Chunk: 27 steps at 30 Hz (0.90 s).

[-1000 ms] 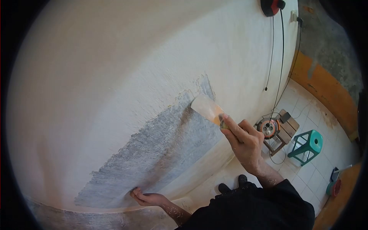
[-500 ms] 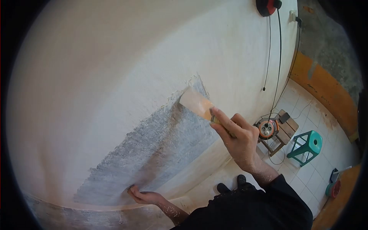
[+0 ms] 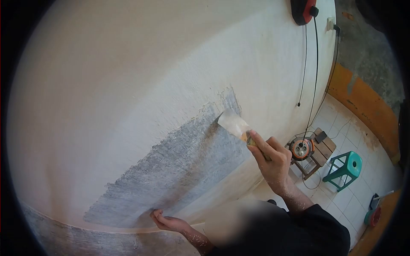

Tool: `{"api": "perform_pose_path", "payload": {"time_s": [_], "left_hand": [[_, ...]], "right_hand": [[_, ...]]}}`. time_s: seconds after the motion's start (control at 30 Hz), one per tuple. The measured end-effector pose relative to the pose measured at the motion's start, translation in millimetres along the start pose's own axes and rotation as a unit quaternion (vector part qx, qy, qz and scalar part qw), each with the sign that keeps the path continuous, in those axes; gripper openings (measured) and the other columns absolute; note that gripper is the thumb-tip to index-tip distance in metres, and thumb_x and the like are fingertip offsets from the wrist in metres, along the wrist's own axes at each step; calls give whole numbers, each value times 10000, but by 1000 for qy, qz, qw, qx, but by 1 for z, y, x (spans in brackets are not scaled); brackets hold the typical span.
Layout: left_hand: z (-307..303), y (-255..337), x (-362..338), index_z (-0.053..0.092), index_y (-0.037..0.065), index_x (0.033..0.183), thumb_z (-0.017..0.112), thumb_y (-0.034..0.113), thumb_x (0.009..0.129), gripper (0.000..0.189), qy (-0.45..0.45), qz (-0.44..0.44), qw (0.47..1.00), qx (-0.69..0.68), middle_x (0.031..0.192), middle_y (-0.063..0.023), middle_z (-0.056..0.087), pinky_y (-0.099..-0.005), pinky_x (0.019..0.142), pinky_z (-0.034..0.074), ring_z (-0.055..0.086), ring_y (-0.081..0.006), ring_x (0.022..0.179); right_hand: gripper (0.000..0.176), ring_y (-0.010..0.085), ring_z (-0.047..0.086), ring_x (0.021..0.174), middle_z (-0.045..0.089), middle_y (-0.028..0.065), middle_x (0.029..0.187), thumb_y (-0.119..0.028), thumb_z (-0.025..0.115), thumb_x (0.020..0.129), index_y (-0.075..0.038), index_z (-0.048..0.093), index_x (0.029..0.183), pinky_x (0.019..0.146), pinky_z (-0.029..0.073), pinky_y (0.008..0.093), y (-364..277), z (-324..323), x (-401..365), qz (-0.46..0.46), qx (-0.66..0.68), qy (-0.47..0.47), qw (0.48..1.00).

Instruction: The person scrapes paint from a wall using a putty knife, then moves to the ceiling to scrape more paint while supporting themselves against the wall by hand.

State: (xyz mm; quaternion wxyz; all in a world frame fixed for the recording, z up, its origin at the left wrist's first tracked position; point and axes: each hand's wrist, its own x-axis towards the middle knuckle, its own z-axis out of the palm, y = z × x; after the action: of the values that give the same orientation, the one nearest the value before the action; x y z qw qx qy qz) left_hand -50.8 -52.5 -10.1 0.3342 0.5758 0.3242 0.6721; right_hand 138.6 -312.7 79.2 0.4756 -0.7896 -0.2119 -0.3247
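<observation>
In the head view my right hand point(image 3: 274, 161) grips a scraper point(image 3: 234, 123) by its handle, fingers wrapped round it. The wide, pale blade lies against the wall near the upper end of a grey scraped patch point(image 3: 179, 162). White coating point(image 3: 128, 85) surrounds this patch, with a ragged edge between the two. Lower down, my left hand point(image 3: 167, 221) is beside the patch's bottom end, its fingers curled together close to the wall. Whether anything is inside those fingers is hidden. Pale flakes cling to both forearms.
To the right, an orange-and-black cable reel point(image 3: 301, 148) rests at a small wooden stool point(image 3: 321, 151). A green plastic stool point(image 3: 348, 168) stands on white floor tiles. Black cords point(image 3: 316, 64) hang along the wall below a red-and-black device point(image 3: 302, 10). A reddish bucket point(image 3: 374, 216) sits farther right.
The view has shifted slightly, so the surroundings appear farther right and lower. The scraper has slid a little down the grey patch. My left hand's fingers are more curled in.
</observation>
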Motion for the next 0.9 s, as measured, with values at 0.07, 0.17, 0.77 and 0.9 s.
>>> {"api": "perform_pose_path", "payload": {"time_s": [0.07, 0.17, 0.77, 0.9], "left_hand": [[-2, -7, 1, 465, 27, 747, 435, 217, 908, 250, -14, 0, 1000, 9, 807, -69, 437, -334, 825, 347, 437, -215, 817], [-4, -11, 2, 470, 22, 756, 437, 212, 904, 243, -9, 10, 999, 28, 807, -73, 443, -337, 822, 350, 439, -215, 818], [17, -17, 11, 461, 17, 749, 431, 220, 900, 255, 83, 22, 996, 28, 760, -68, 424, -324, 737, 347, 419, -205, 760], [12, -15, 10, 460, 16, 740, 434, 219, 893, 256, 61, 14, 998, 15, 760, -69, 422, -320, 737, 347, 419, -207, 749]], "right_hand": [[406, 115, 463, 455, 480, -7, 616, -208, 753, 786, -243, 670, 1182, 434, 399, 288, -9, 3, 13, -3, 6, 16, 1000], [406, 107, 457, 454, 469, -11, 612, -216, 753, 787, -248, 670, 1183, 434, 398, 285, -15, -6, 12, -12, -23, 9, 1000], [379, 98, 433, 427, 448, -21, 590, -228, 761, 779, -241, 688, 1151, 407, 393, 279, -20, 2, -7, 1, -64, 31, 997], [385, 97, 445, 432, 457, -17, 593, -226, 760, 782, -231, 684, 1159, 417, 400, 276, -35, 11, 19, -30, -39, 65, 997]]}}
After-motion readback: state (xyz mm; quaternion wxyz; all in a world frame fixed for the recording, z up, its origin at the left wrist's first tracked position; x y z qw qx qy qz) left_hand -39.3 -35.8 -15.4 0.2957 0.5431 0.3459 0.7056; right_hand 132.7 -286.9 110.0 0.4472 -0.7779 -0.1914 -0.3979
